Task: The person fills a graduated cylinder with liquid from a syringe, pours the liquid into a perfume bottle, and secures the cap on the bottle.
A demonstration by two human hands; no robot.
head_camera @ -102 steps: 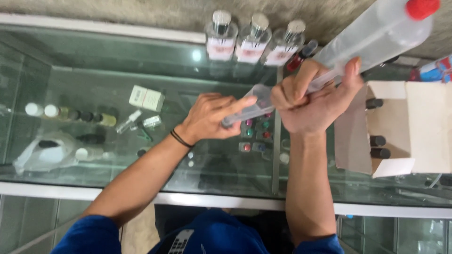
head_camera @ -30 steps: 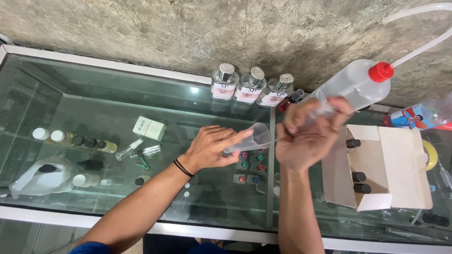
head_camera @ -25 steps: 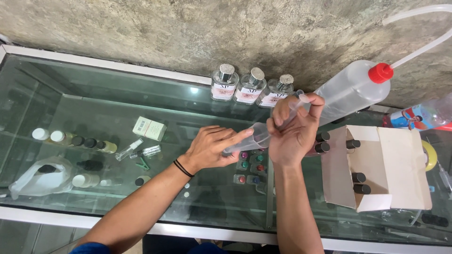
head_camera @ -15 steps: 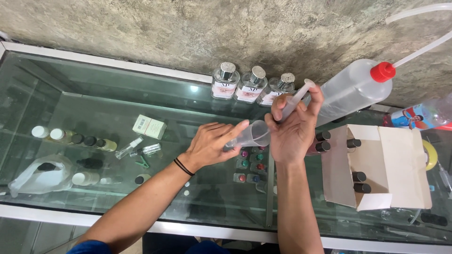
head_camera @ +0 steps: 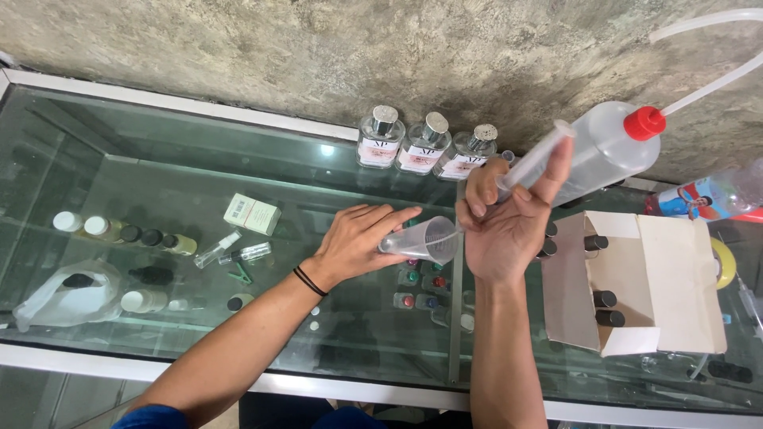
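My left hand (head_camera: 358, 238) holds a small clear measuring cup (head_camera: 425, 239), tilted on its side above the glass counter (head_camera: 159, 175). My right hand (head_camera: 505, 226) is raised beside it and grips a clear plastic syringe (head_camera: 534, 161) between thumb and fingers, its tip pointing down toward the cup's mouth and its plunger end up toward the wall. Just behind the syringe lies a clear squeeze bottle (head_camera: 608, 151) with a red cap and a thin tube.
Three square glass perfume bottles (head_camera: 421, 143) stand against the rough wall. An open white cardboard box (head_camera: 636, 278) with several dark-capped vials sits at the right. Small bottles and a little box lie on shelves under the glass. A plastic bottle (head_camera: 715, 195) lies at far right.
My right hand has let go of the squeeze bottle's nozzle and now holds the syringe up higher. The view has pulled back from the counter. The left hand keeps the cup in place.
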